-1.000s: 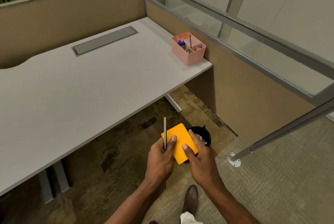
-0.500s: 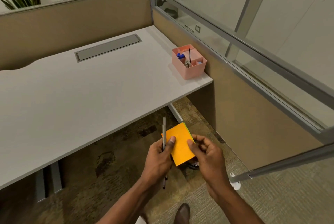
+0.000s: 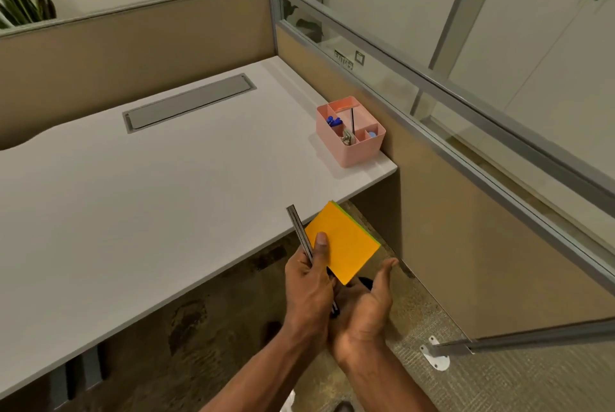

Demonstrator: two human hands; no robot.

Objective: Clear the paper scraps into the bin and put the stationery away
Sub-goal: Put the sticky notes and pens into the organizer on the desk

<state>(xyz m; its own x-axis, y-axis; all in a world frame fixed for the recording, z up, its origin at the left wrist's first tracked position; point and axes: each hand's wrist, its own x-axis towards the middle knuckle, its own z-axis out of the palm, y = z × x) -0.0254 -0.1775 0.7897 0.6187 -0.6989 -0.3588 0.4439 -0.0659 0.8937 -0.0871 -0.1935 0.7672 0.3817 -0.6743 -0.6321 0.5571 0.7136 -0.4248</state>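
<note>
My left hand [image 3: 311,281] grips an orange sticky-note pad [image 3: 344,242] with a green underside, thumb pressed on its top, and a thin metal pen [image 3: 301,233] runs along the pad's left edge in the same grip. My right hand [image 3: 367,305] is cupped palm-up just under and right of the pad, fingers apart, holding nothing. A pink desk organiser [image 3: 349,130] stands at the desk's right corner with blue pins, a clip and a dark pen in its compartments. The bin is hidden behind my hands.
The white desk [image 3: 149,185] has a grey cable hatch [image 3: 189,102] near its back. Tan partition panels with a glass strip [image 3: 432,152] close off the back and right. Carpet floor lies below, with a metal foot bracket [image 3: 436,356] at right.
My right hand has let go of the pad's lower edge and opened palm-up beneath it. The view has lifted, so the black bin on the floor is no longer seen.
</note>
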